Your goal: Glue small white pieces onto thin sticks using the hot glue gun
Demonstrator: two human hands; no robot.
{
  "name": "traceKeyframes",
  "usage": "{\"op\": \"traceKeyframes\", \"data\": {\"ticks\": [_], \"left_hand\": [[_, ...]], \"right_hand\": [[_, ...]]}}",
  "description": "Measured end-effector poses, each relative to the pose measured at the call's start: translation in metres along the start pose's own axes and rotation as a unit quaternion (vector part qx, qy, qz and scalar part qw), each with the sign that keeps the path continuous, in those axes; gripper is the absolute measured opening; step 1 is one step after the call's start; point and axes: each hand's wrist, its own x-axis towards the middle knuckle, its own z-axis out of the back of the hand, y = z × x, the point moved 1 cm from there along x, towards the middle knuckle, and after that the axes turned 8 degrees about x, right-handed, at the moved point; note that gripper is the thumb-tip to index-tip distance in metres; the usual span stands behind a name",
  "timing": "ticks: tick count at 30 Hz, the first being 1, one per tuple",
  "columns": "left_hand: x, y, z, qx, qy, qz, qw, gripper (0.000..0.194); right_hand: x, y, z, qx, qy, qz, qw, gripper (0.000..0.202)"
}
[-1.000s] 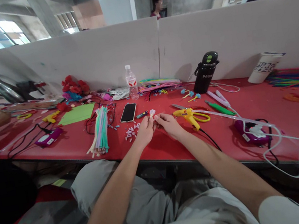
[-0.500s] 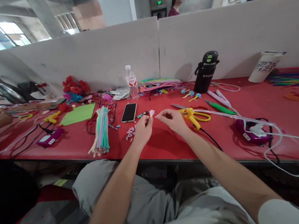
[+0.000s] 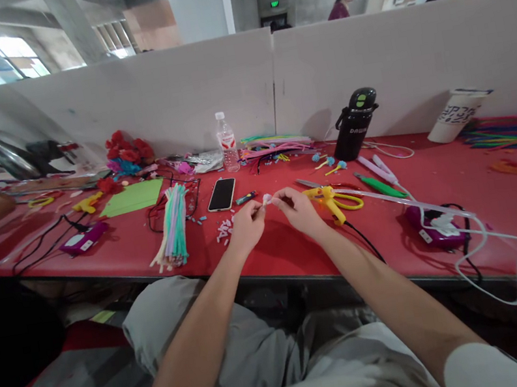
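Red table, white partition at twelve o'clock. Pale pink piece, centre: pinched in left hand; right hand, fingertips just beside it, hold unclear. Bottle, eleven o'clock; black flask, two; white cup, nearly three; contents not discernible.

White sleeves, grey trousers

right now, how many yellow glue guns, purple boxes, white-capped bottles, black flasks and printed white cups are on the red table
Yellow glue guns: 2
Purple boxes: 2
White-capped bottle: 1
Black flask: 1
Printed white cup: 1
Total: 7
The pale bits beside the left hand are too small to count.
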Motion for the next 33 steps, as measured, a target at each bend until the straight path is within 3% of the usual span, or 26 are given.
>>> {"op": "traceKeyframes", "data": {"ticks": [7, 33], "left_hand": [[-0.002, -0.003, 0.000, 0.008, 0.000, -0.011, 1.000, 0.014], [-0.003, -0.002, 0.000, 0.023, 0.022, -0.046, 0.998, 0.016]], "right_hand": [[0.001, -0.005, -0.001, -0.025, -0.015, 0.041, 0.999, 0.020], [0.002, -0.008, 0.004, -0.058, -0.052, 0.054, 0.996, 0.020]]}}
